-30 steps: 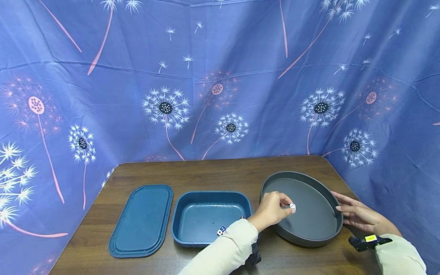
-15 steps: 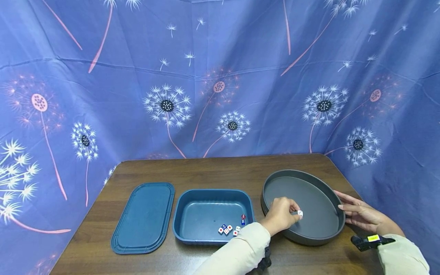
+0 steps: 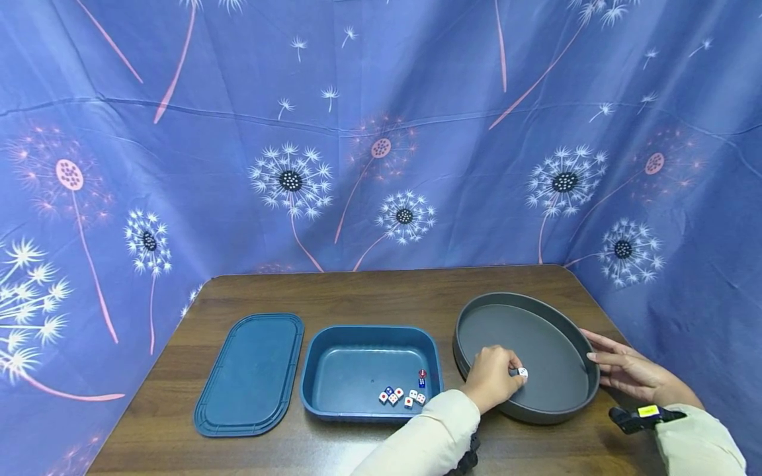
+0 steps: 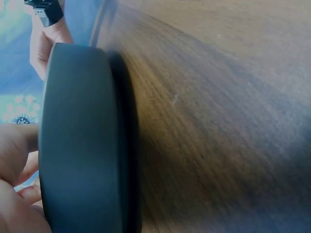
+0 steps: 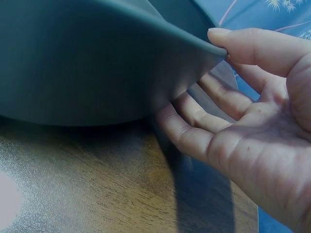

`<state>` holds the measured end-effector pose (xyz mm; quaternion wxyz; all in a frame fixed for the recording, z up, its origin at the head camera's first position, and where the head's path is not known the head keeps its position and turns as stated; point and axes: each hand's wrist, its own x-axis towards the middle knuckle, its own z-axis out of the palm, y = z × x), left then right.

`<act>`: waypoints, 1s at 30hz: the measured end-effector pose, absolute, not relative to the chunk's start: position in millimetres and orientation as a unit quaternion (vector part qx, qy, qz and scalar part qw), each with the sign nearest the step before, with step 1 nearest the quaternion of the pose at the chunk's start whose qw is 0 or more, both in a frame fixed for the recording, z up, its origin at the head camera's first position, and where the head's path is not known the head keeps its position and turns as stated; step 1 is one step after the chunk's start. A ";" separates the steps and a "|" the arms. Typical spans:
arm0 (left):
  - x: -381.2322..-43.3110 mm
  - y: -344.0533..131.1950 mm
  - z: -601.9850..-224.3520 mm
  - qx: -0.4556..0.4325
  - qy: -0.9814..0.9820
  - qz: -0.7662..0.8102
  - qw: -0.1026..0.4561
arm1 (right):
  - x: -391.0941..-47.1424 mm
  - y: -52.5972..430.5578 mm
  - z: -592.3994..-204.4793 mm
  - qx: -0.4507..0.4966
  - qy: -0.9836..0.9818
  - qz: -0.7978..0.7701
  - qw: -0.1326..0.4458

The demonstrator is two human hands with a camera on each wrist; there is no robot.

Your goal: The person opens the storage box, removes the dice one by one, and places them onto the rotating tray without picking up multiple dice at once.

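My left hand (image 3: 491, 377) pinches a white die (image 3: 522, 372) between thumb and fingertips, over the near-left part of a dark grey round pan (image 3: 538, 344). In the left wrist view the pan's outer wall (image 4: 80, 141) hides the die and the fingertips. At the pan's right side, my right hand (image 3: 643, 378) grips the rim. Its thumb (image 5: 260, 46) lies on the edge while the fingers bear against the outer wall from below. Several small dice (image 3: 393, 399), white and blue, and a red one (image 3: 423, 374) lie in the blue rectangular box (image 3: 333, 415).
Left of the box lies a flat blue lid (image 3: 250, 373). All stand on a brown wooden table (image 3: 381, 297). Behind and beside it hangs a blue dandelion-patterned cloth (image 3: 357, 165). The box's right wall stands close beside the left forearm sleeve (image 3: 425, 439).
My left hand has carried the die rightward and slightly nearer over the pan. The sleeve has moved off the box, uncovering more dice. My right hand stays at the rim.
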<state>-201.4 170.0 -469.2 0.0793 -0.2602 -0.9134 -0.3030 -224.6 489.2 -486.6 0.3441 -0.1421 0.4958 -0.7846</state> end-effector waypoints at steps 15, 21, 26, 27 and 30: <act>-203.3 170.6 -473.9 -0.268 -0.926 -0.229 0.132 | -224.8 487.0 -482.8 -0.131 0.511 -0.782 0.332; -202.5 169.3 -472.7 -0.275 -0.925 -0.226 0.136 | -224.3 487.6 -484.6 -0.135 0.517 -0.779 0.327; -202.0 168.3 -470.6 -0.273 -0.923 -0.240 0.124 | -224.4 486.9 -485.4 -0.139 0.512 -0.780 0.330; -201.8 167.9 -469.8 -0.271 -0.923 -0.244 0.121 | -224.5 486.6 -485.4 -0.140 0.509 -0.782 0.331; -201.3 165.8 -467.3 -0.270 -0.923 -0.253 0.106 | -224.8 486.0 -485.8 -0.141 0.503 -0.786 0.330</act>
